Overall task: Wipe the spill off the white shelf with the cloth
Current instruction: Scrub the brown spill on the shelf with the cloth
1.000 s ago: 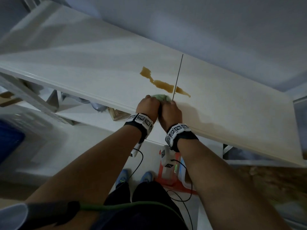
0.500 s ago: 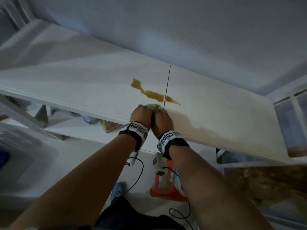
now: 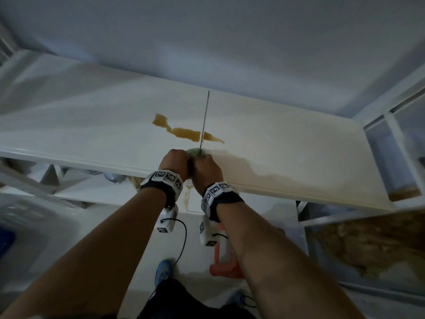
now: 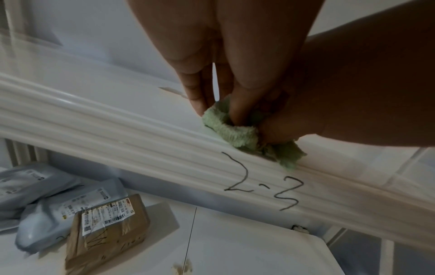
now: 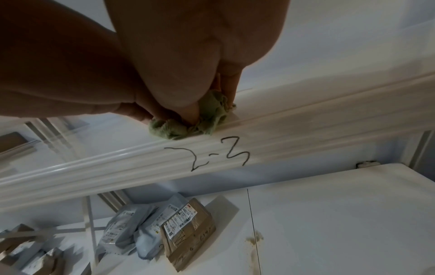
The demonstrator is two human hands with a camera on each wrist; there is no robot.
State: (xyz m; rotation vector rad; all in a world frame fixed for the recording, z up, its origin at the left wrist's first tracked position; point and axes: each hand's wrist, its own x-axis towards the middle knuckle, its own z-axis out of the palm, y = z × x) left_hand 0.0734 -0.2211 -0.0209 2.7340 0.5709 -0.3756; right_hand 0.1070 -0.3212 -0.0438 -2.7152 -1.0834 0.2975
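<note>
White shelf (image 3: pixel 287 157) with an amber-brown liquid spill (image 3: pixel 184 132)

The spill is spread across the dark seam at mid-shelf; a bunched pale green terry cloth (image 4: pixel 235 130) is pressed onto the front edge, just above the handwritten marking "2-3" (image 5: pixel 207 156).

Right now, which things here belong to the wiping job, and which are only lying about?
For the job: green cloth, brown spill, white shelf, left hand, right hand.

Lying about: cardboard parcel, grey mail bags, both on the lower shelf.
</note>
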